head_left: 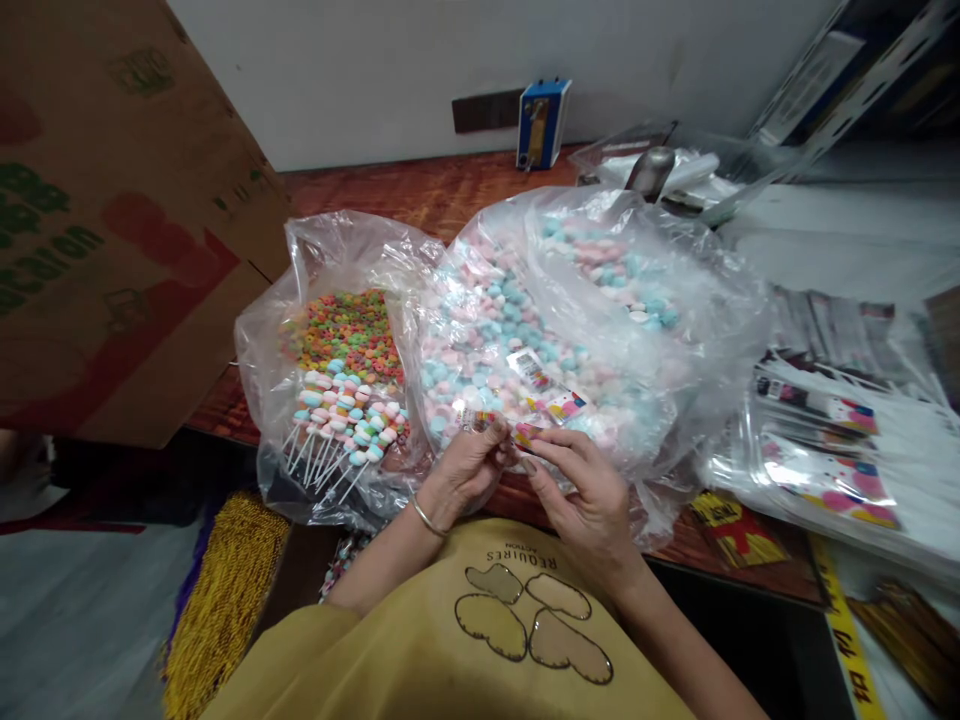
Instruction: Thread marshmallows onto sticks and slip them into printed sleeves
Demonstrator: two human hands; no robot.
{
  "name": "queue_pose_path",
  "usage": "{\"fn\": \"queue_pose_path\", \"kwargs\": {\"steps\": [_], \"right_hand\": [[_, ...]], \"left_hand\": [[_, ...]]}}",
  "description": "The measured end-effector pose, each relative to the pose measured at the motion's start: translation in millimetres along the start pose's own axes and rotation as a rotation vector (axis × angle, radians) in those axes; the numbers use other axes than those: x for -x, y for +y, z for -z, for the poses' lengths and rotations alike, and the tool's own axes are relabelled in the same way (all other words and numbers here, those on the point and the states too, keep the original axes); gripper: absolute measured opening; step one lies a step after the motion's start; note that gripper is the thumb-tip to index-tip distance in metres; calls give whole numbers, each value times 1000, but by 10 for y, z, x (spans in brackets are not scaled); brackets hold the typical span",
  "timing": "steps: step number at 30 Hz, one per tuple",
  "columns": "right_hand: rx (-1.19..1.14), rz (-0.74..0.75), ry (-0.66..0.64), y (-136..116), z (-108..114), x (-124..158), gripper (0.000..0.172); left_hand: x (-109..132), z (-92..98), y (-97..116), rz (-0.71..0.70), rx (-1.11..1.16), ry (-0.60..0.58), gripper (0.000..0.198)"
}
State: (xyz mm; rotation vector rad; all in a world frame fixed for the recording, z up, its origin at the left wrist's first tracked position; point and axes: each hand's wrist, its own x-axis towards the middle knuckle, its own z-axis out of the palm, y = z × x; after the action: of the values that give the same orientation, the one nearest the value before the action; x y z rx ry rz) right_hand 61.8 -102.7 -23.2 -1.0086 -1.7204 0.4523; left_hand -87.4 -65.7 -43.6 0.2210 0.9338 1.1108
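My left hand (469,468) and my right hand (585,490) meet at the table's front edge. Both pinch a small printed plastic packet (525,436); its pink and yellow print shows between the fingertips, while most of it is hidden. Just beyond lies another clear printed packet (551,388), resting on a big clear bag of pink, blue and white marshmallows (487,300). To the left, several marshmallow sticks (349,415) with white handles lie in an open clear bag (262,330), beside a heap of colourful ring-shaped cereal (349,330).
A large cardboard box (142,220) stands at the left. Stacks of printed clear packets (832,470) lie at the right. At the back are a blue box (543,125) and a clear tray (739,190). Gold fringe (229,600) hangs below the table at left.
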Motion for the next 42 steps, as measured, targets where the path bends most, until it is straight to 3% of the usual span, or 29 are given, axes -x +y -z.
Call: {"fn": "queue_pose_path", "kwargs": {"steps": [7,10,12,14,16,18,20,22,24,27,31,34,36,40,41,42], "right_hand": [[-10,29,20,-119,88,-41,24],[-48,-11,66,-123,45,-66,22],[-112,-100,12,-121,-71,-101,19],[-249,-229,-172,-144,-278,-130,18],[-465,-400,-439,-206,-570,-134,22],[-723,-635,-693,-304,-926,-111,25],[-949,-949,-869,-423,-1313,-75,24],[-1079,-1227,-923,-543,-1691,-43,25],[-1143,-1396,-921,-647,-2026,-27,24],[-1147,-1439,-926,-749,-2396,-32,18],[-1125,-1407,-856,-797,-2631,-61,22],[-1065,-1359,-806,-779,-2600,-94,26],[-1019,-1304,-807,-730,-2425,-108,26],[-912,-1126,-857,-510,-1668,-66,23],[-860,-1031,-837,-426,-1429,-47,22],[-693,-773,-755,-333,-1189,-29,25]], "left_hand": [[19,78,27,-16,118,9,63],[149,227,143,-81,95,29,67],[319,384,265,-175,95,73,68],[562,573,402,-314,112,107,67],[847,779,529,-488,129,119,67],[1123,989,626,-661,149,141,67],[1345,1185,681,-789,157,173,69],[1493,1344,695,-857,160,196,69],[1574,1454,680,-874,170,200,69],[1610,1538,639,-855,185,187,71],[1570,1611,633,-801,197,173,68],[1465,1648,692,-741,206,144,65],[1359,1624,738,-707,200,136,62],[1080,1432,762,-662,181,139,58],[999,1368,750,-647,192,142,58],[915,1303,736,-633,210,145,58]]}}
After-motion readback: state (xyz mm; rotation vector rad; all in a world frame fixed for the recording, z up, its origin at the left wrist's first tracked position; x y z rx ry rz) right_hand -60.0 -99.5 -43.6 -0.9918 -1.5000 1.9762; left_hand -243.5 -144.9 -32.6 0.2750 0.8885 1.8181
